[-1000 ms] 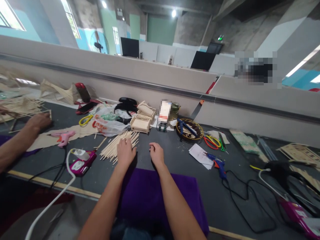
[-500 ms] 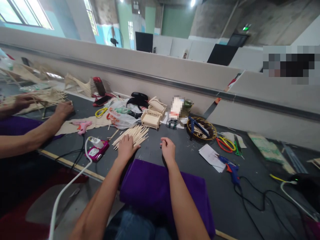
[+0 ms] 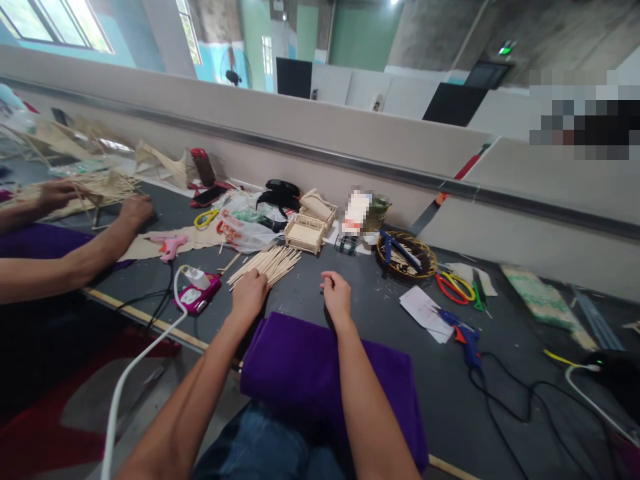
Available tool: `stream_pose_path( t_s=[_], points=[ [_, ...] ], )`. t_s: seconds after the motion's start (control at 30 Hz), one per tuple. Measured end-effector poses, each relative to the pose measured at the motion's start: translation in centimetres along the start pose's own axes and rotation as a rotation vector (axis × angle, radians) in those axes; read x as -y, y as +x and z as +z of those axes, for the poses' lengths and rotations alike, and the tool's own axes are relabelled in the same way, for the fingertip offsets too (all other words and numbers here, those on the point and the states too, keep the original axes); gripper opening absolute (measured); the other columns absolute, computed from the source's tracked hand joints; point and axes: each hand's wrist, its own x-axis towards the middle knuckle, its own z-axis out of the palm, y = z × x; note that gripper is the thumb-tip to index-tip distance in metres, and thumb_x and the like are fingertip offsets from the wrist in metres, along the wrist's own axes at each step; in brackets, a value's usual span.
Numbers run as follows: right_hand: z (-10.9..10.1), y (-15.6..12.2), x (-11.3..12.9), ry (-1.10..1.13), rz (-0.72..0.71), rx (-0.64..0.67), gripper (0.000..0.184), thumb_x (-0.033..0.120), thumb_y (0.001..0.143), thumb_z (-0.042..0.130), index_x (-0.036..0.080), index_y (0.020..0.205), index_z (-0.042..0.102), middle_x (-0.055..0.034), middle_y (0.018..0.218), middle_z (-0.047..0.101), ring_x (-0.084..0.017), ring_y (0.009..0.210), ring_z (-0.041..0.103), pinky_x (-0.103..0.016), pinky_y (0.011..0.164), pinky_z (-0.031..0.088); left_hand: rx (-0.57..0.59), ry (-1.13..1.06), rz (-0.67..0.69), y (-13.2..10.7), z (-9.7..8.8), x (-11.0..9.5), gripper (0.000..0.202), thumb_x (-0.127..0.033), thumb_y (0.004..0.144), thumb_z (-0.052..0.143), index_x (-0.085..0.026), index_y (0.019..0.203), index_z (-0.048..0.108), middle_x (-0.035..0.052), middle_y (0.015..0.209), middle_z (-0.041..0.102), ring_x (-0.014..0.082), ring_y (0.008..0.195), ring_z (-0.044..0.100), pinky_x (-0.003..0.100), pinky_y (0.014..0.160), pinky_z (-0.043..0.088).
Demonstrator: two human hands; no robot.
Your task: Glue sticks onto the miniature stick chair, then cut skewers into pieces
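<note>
My left hand (image 3: 249,293) rests on the near end of a loose pile of thin wooden sticks (image 3: 270,261) on the dark table (image 3: 360,313); its fingers are curled down over the sticks. My right hand (image 3: 336,294) lies a little to the right on the bare tabletop, fingers bent in a loose pinch, with whatever it holds too small to make out. A purple cloth (image 3: 320,380) covers the table edge under both forearms. Behind the sticks stands a small wooden stick-built box (image 3: 305,233).
Another person's hands (image 3: 135,210) work on stick frames at the left. Around lie a pink glue gun (image 3: 169,245), a magenta power strip (image 3: 197,298) with white cable, a plastic bag (image 3: 245,233), a woven tray (image 3: 406,256), scissors (image 3: 453,287), paper (image 3: 424,309), a blue glue gun (image 3: 463,333).
The view has shifted left and tilted. My left hand's fingers have curled in over the near end of the sticks; my right hand stays in place with bent fingers.
</note>
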Motion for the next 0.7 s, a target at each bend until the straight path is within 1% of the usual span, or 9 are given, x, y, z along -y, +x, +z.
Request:
stream_pose_path(
  t_s=[0.1, 0.17, 0.3, 0.4, 0.47, 0.5, 0.57, 0.63, 0.7],
  points=[
    [0.0, 0.0, 0.1, 0.004, 0.006, 0.008, 0.028, 0.025, 0.082, 0.040, 0.020, 0.089, 0.067, -0.0049, 0.091, 0.071, -0.016, 0.066, 0.069, -0.030, 0.075, 0.052, 0.056, 0.028, -0.006, 0.7, -0.7, -0.4, 0.032, -0.025, 0.091, 0.038, -0.013, 0.093, 0.068, 0.0167, 0.099, 0.063, 0.0288, 0.097, 0.060, 0.033, 0.070, 0.042],
    [0.0, 0.0, 0.2, 0.001, 0.007, 0.014, 0.029, 0.025, 0.082, 0.040, 0.020, 0.089, 0.067, -0.0049, 0.090, 0.071, -0.016, 0.066, 0.069, -0.031, 0.075, 0.052, 0.102, 0.020, -0.020, 1.4, -1.1, -0.1, 0.033, -0.026, 0.090, 0.038, -0.013, 0.091, 0.069, 0.0166, 0.098, 0.065, 0.0278, 0.093, 0.062, 0.031, 0.066, 0.040],
    [0.0, 0.1, 0.3, -0.012, 0.011, 0.016, 0.029, 0.024, 0.082, 0.040, 0.020, 0.089, 0.067, -0.0046, 0.089, 0.071, -0.016, 0.067, 0.069, -0.031, 0.076, 0.052, 0.207, -0.102, -0.135, 3.1, -1.6, 2.1, 0.031, -0.036, 0.084, 0.048, -0.016, 0.083, 0.072, 0.0123, 0.086, 0.070, 0.0244, 0.081, 0.064, 0.027, 0.059, 0.035],
    [-0.1, 0.1, 0.3, -0.021, 0.021, 0.023, 0.029, 0.024, 0.083, 0.040, 0.020, 0.089, 0.068, -0.0048, 0.090, 0.071, -0.016, 0.068, 0.069, -0.030, 0.076, 0.052, 0.215, -0.252, -0.146, 3.7, -1.7, 4.0, 0.029, -0.034, 0.080, 0.050, -0.017, 0.079, 0.072, 0.0077, 0.073, 0.069, 0.0203, 0.071, 0.061, 0.026, 0.058, 0.033],
    [-0.1, 0.2, 0.4, -0.029, 0.026, 0.038, 0.029, 0.023, 0.083, 0.040, 0.019, 0.090, 0.068, -0.0048, 0.091, 0.072, -0.016, 0.068, 0.069, -0.029, 0.075, 0.052, 0.244, -0.332, -0.143, 3.7, -1.7, 4.6, 0.029, -0.032, 0.079, 0.047, -0.016, 0.075, 0.071, 0.0051, 0.063, 0.065, 0.0179, 0.063, 0.058, 0.025, 0.057, 0.033],
    [-0.1, 0.2, 0.4, -0.034, 0.029, 0.049, 0.029, 0.023, 0.083, 0.040, 0.019, 0.090, 0.068, -0.0047, 0.092, 0.072, -0.015, 0.069, 0.069, -0.029, 0.075, 0.052, 0.254, -0.354, -0.141, 3.6, -1.7, 4.6, 0.029, -0.031, 0.079, 0.046, -0.016, 0.073, 0.070, 0.0044, 0.060, 0.064, 0.0171, 0.061, 0.056, 0.025, 0.057, 0.033],
    [-0.2, 0.1, 0.4, -0.043, 0.039, 0.084, 0.029, 0.021, 0.084, 0.040, 0.020, 0.091, 0.068, -0.0039, 0.092, 0.072, -0.014, 0.068, 0.069, -0.028, 0.073, 0.051, 0.239, -0.361, -0.138, 3.3, -1.6, 4.1, 0.030, -0.031, 0.080, 0.044, -0.015, 0.073, 0.069, 0.0044, 0.062, 0.064, 0.0164, 0.061, 0.055, 0.025, 0.057, 0.032],
    [-0.2, 0.0, 0.4, -0.057, 0.046, 0.132, 0.029, 0.021, 0.085, 0.040, 0.021, 0.092, 0.069, -0.0022, 0.089, 0.072, -0.013, 0.066, 0.068, -0.027, 0.071, 0.051, 0.189, -0.339, -0.132, 2.9, -1.4, 3.1, 0.032, -0.032, 0.083, 0.043, -0.015, 0.075, 0.069, 0.0056, 0.069, 0.067, 0.0165, 0.065, 0.056, 0.025, 0.058, 0.032],
    [-0.1, -0.2, 0.6, -0.085, 0.019, 0.186, 0.028, 0.020, 0.086, 0.043, 0.023, 0.094, 0.069, -0.0010, 0.087, 0.071, -0.014, 0.067, 0.067, -0.027, 0.072, 0.050, 0.143, -0.309, -0.130, 2.5, -1.1, 2.2, 0.033, -0.033, 0.085, 0.041, -0.016, 0.077, 0.069, 0.0071, 0.077, 0.069, 0.0173, 0.071, 0.057, 0.025, 0.059, 0.032]
  ],
)
